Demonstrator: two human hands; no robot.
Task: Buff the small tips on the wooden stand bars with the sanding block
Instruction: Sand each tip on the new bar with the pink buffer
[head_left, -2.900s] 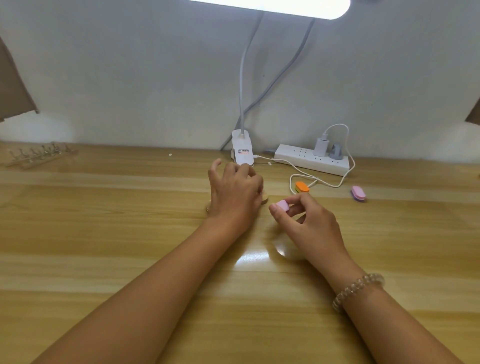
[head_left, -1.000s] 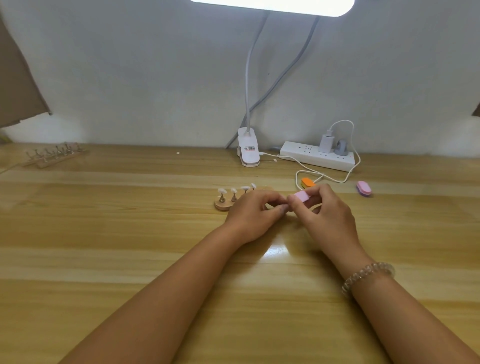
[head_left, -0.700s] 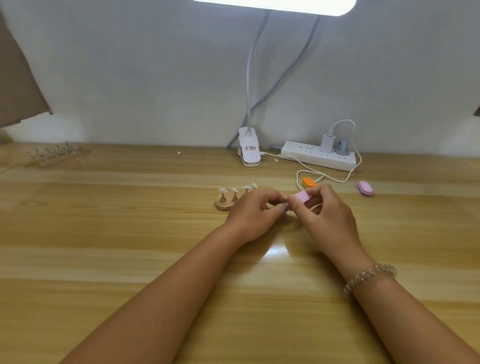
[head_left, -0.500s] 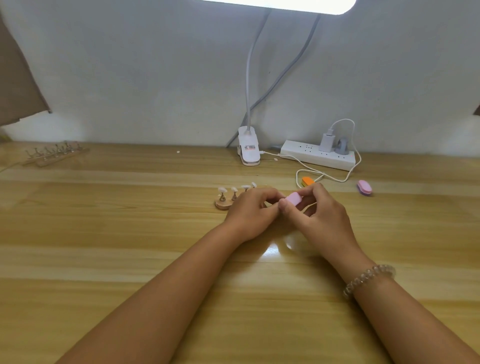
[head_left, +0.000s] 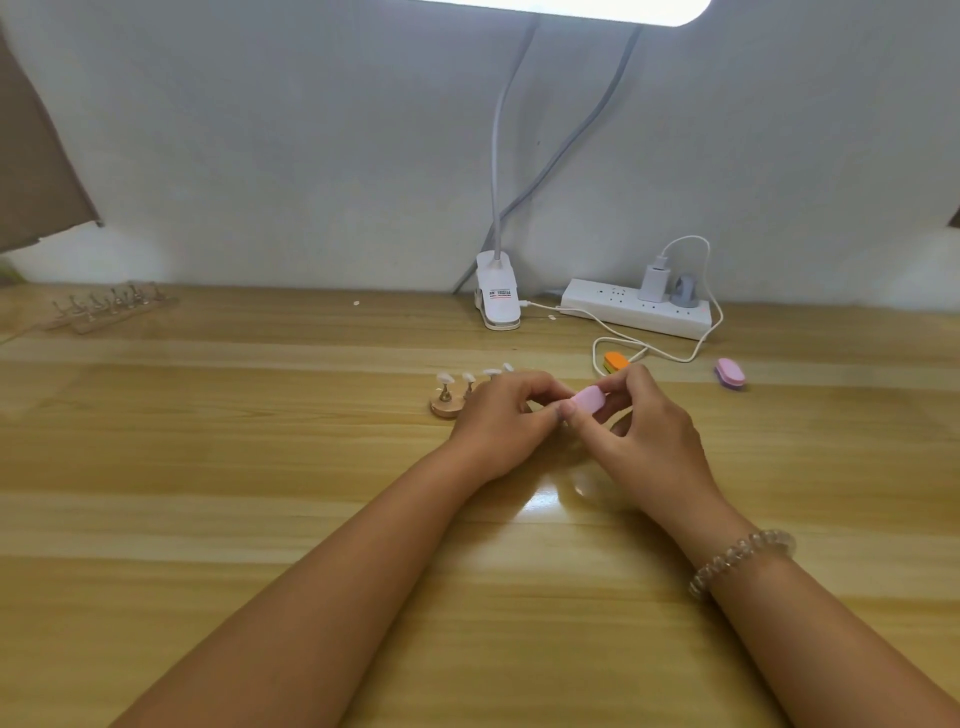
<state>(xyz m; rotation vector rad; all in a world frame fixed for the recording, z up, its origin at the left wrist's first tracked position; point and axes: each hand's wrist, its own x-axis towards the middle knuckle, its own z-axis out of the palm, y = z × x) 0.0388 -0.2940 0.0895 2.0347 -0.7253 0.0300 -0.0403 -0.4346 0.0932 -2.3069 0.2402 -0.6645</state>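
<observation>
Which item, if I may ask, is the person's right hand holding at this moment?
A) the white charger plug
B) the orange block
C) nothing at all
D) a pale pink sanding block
D: the right hand pinches the pale pink sanding block between thumb and fingers, while the orange block lies untouched on the table behind it.

Bright overhead lamp (head_left: 571, 8); glare on table (head_left: 540, 501); soft, bowed edges
</observation>
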